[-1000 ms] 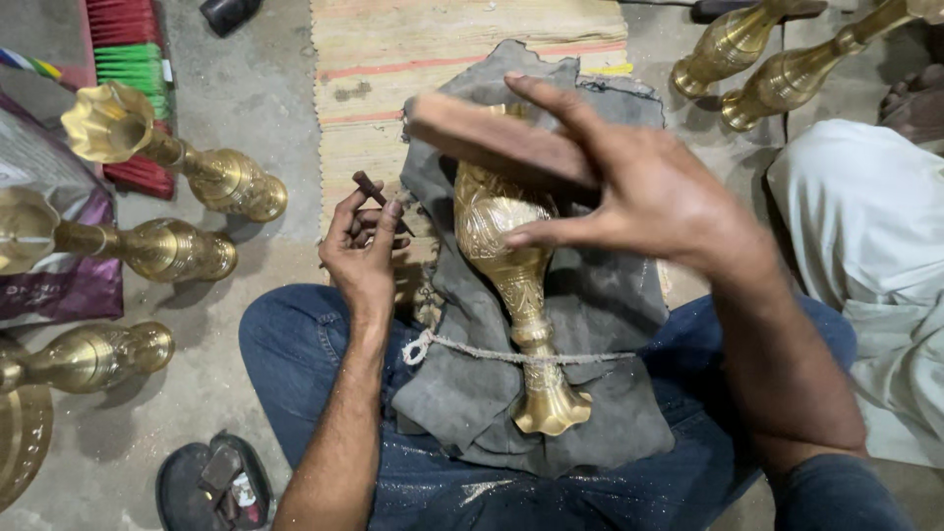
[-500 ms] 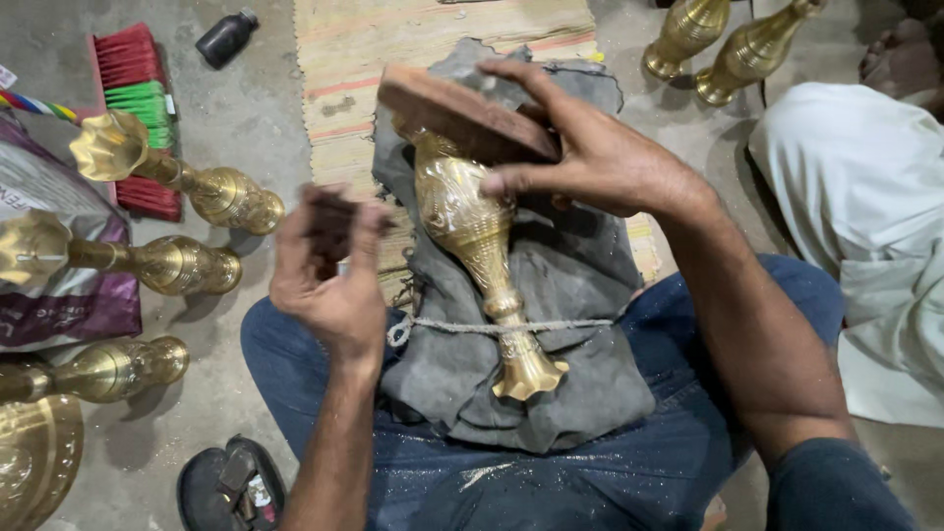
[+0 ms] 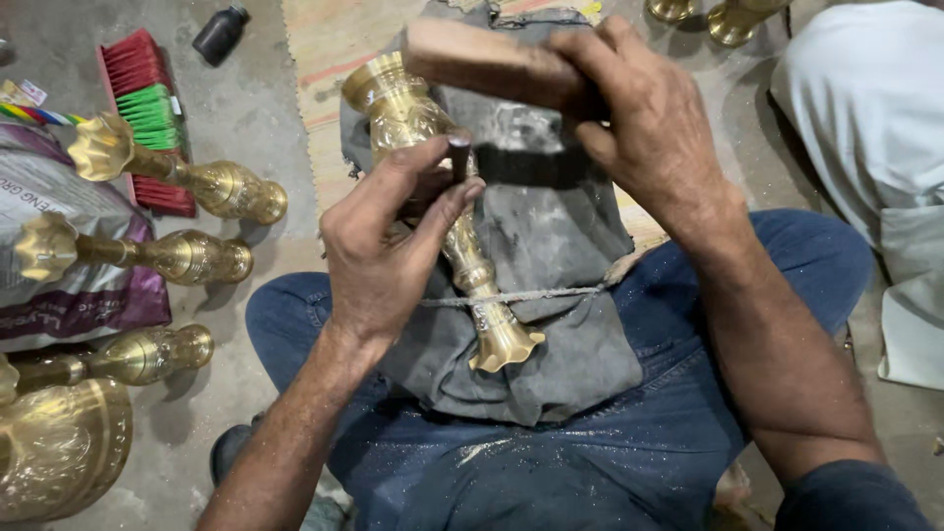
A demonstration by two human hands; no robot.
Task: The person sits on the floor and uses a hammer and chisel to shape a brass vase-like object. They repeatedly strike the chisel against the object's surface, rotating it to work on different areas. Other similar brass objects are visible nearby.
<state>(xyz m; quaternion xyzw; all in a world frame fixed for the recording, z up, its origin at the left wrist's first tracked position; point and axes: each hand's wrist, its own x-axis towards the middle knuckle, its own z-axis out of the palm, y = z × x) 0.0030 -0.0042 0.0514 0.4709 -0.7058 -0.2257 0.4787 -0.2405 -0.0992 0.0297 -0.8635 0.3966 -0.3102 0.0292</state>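
Two hands work over one embossed brass vase (image 3: 447,211), which lies on a grey dust-streaked cloth (image 3: 551,334) spread across the person's lap in blue jeans (image 3: 590,462). A thin cord (image 3: 531,293) crosses the vase stem and the cloth, apparently to keep the vase from rolling. The flared foot points toward the body; the mouth points away.

The left hand (image 3: 388,256) has its grip closed on a short dark punch-like metal tool (image 3: 458,157), held upright with the lower end at the vase body. The right hand (image 3: 644,118) has its grip clamped on a brown wooden block (image 3: 487,64), held level above the tool head, probably as a mallet.

Compared with half a second earlier, the left hand has moved from beside the vase, where the tool lay in the open palm, onto the vase body. The block remains raised near the vase mouth.

Three similar brass vases (image 3: 177,177) lie on the concrete floor (image 3: 246,108) at the left, near a red and green brush (image 3: 147,108).
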